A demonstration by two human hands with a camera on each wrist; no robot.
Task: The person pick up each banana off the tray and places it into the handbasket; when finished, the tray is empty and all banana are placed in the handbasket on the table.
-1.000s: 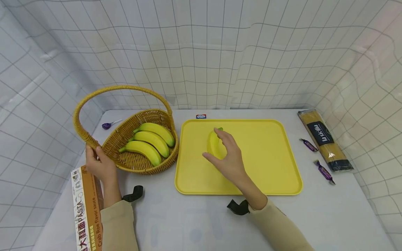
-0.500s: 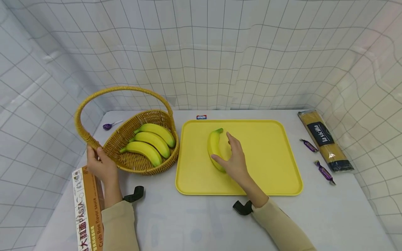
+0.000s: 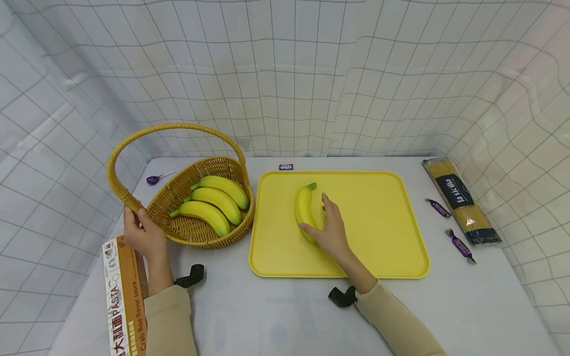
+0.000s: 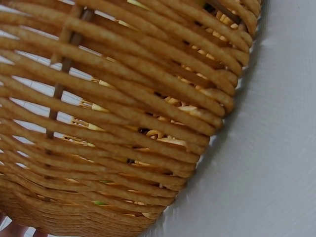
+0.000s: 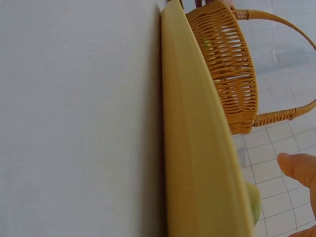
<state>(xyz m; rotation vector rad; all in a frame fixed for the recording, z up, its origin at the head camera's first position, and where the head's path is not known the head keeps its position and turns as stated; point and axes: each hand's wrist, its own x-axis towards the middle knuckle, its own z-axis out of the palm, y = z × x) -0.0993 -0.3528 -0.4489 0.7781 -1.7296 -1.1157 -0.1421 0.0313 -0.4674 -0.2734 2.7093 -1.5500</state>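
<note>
One banana (image 3: 304,207) lies on the yellow tray (image 3: 401,269). My right hand (image 3: 328,225) rests at its near end, thumb on the left side and straight fingers along the right side. My left hand (image 3: 140,233) grips the wicker basket (image 3: 200,235) where its handle (image 3: 171,126) meets the rim. Three bananas (image 3: 211,200) lie inside. The left wrist view is filled by the basket's woven wall (image 4: 123,123). In the right wrist view I see the tray's rim (image 5: 197,148), the basket (image 5: 227,64) beyond it and one fingertip (image 5: 298,168).
A pasta box (image 3: 122,296) lies at the near left table edge. At the right lie a spaghetti packet (image 3: 460,198) and two purple candies (image 3: 438,206) (image 3: 460,243). A purple lollipop (image 3: 153,178) and a small label (image 3: 285,166) lie at the back. Gridded cloth walls surround the table.
My right hand has slid back along the banana toward me, uncovering most of it; the banana stays on the tray. The left hand keeps its hold on the basket.
</note>
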